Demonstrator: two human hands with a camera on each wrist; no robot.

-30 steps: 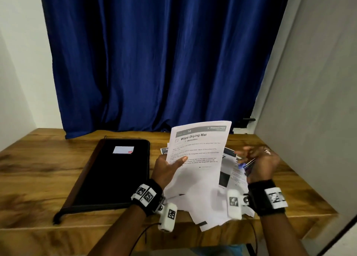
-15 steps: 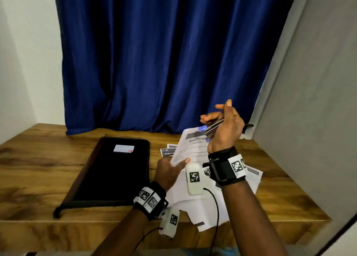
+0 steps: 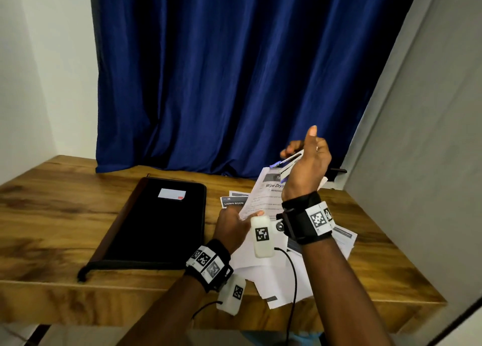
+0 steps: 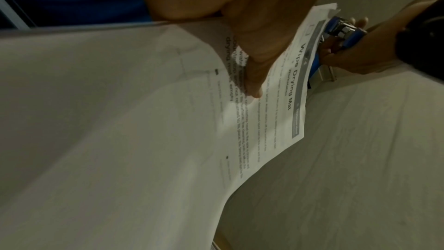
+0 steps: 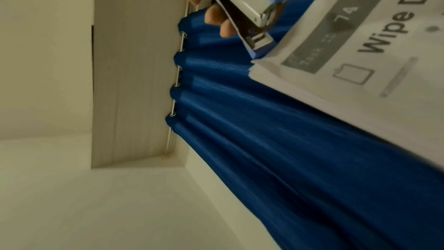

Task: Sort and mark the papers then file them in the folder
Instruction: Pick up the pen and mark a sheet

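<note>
1. Since a second ago, the right hand has risen, gripping a blue stapler at the stack's top corner.
2. The left hand pinches the "Wipe Drying Mat" papers, centre-right in the head view.
3. Stapling looks imminent; the black folder lies closed, centre-left.

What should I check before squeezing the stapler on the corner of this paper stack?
1. Stapler held firmly in the right hand: ok.
2. Paper stack pinched by the left hand, thumb on the "Wipe Drying Mat" sheet: ok.
3. Stack corner seated between the stapler's arms: not ok; the nose sits just beside the corner, not yet over it.
4. Sheet edges aligned at that corner: ok in the right wrist view.
5. Right fingertips away from the stapler's mouth: ok; they lie along its underside, behind the nose.
6. Staples loaded: cannot tell.
</note>
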